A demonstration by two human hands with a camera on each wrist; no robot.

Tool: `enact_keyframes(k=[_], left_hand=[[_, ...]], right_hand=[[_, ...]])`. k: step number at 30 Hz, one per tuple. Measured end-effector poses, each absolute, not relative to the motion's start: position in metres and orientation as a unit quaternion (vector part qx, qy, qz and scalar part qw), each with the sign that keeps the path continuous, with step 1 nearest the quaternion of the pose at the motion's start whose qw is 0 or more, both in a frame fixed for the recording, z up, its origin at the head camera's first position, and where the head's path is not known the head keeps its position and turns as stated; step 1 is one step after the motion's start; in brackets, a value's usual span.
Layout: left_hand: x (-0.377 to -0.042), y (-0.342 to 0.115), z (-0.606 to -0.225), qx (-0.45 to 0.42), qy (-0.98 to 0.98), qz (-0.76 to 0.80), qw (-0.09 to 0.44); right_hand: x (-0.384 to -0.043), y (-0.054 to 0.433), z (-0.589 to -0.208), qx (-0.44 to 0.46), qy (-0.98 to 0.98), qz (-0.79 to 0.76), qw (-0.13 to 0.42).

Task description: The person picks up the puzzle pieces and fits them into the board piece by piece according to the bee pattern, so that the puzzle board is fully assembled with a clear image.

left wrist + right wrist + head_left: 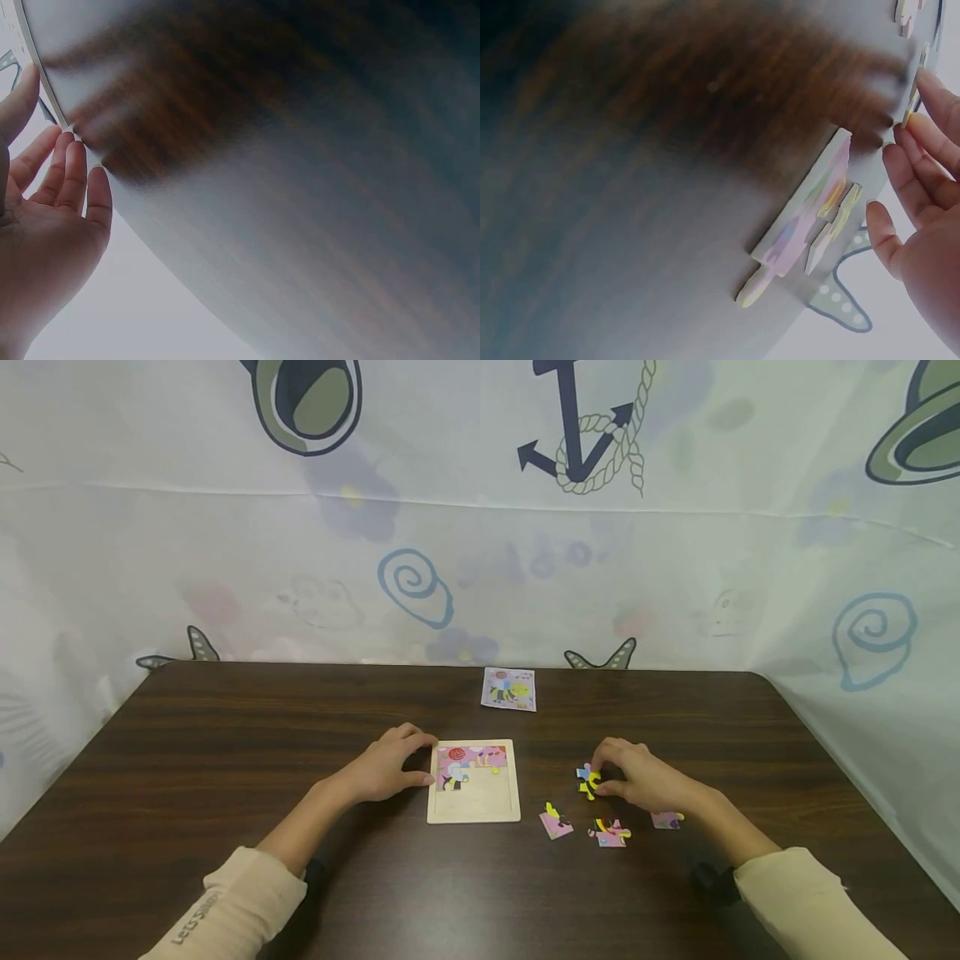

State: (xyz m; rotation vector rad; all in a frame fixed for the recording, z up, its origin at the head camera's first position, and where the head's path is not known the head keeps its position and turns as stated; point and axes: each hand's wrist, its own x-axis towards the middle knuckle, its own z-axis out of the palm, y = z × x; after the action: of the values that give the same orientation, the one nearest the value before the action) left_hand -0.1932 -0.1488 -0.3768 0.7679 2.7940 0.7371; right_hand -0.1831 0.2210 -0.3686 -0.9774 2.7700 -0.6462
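Observation:
My left hand (388,766) rests at the left side of a square wooden puzzle tray (472,810), thumb and fingertips touching its edge. In the left wrist view, that hand's fingers (73,176) are loosely extended. Joined pieces (471,756) in pink, with a white and yellow patch, fill the tray's upper part and left side; bare wood shows below. To the right of the tray, my right hand (641,777) pinches a blue, yellow and black puzzle piece (586,777) between thumb and fingertips. The right wrist view shows this piece (915,86) edge-on, close over the table.
Loose puzzle pieces lie near the right hand: a pink and yellow one (556,822), a pink one with yellow and red (611,835), and another (666,820) partly behind the wrist. A square picture card (509,689) lies near the back edge of the dark wooden table (300,702).

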Motion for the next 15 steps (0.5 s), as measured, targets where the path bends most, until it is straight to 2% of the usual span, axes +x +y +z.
enact_keyframes(k=[15], left_hand=[[-0.1933,-0.1484,-0.3773,0.254,0.933,0.243,0.074]], right_hand=[[-0.1837,0.2203,-0.3659,-0.317,0.919,-0.226,0.066]])
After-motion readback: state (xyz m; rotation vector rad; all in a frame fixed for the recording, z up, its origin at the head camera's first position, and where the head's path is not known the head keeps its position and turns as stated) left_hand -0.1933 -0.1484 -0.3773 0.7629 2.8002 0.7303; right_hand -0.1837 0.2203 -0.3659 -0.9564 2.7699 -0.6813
